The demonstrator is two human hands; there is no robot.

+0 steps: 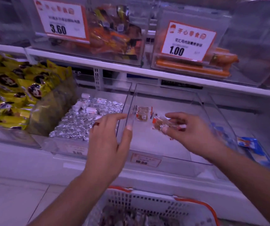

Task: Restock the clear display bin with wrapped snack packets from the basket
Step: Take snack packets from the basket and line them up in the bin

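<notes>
Clear display bin point(203, 111): transparent hard plastic, straight thin walls flaring outward, glossy, sits on the lower shelf point(16, 154) under a white rail. Nearly bare white floor inside. A price tag point(145, 159) with an orange border is on its front lip, digits blurred.

Snack packets: small clear-film wrappers, brown block inside, red and white print at the ends, crinkly seals. One loose snack packet point(142, 114) lies flat on the bin floor near the left wall, toward the back.

Right hand point(188, 132) is over the bin interior, grip clamped: thumb and fingertips pinch a second snack packet point(161, 123), held above the floor, a bit blurred.

Left hand point(108, 141), grip apart: fingers straight and spread, holding nothing, index finger reaching to the bin's left wall, thumb at the front of that wall. Actual contact unclear. Dark red ring point(96, 124) on one finger.

Basket point(155, 207): white perforated plastic with an orange rim, at the bottom edge below the shelf, dark wrapped contents blurred.

Neighbours: left bin holds silver foil-wrapped pieces point(82, 121), faceted and shiny; further left, yellow glossy bags point(13, 88) with a face print. Upper shelf: clear bins with orange sausages point(196, 66) and mixed orange-brown packets point(113, 35), price cards reading 3.60 point(60, 22) and 1.00 point(188, 41). Blue-white packet point(251, 147) to the right.
</notes>
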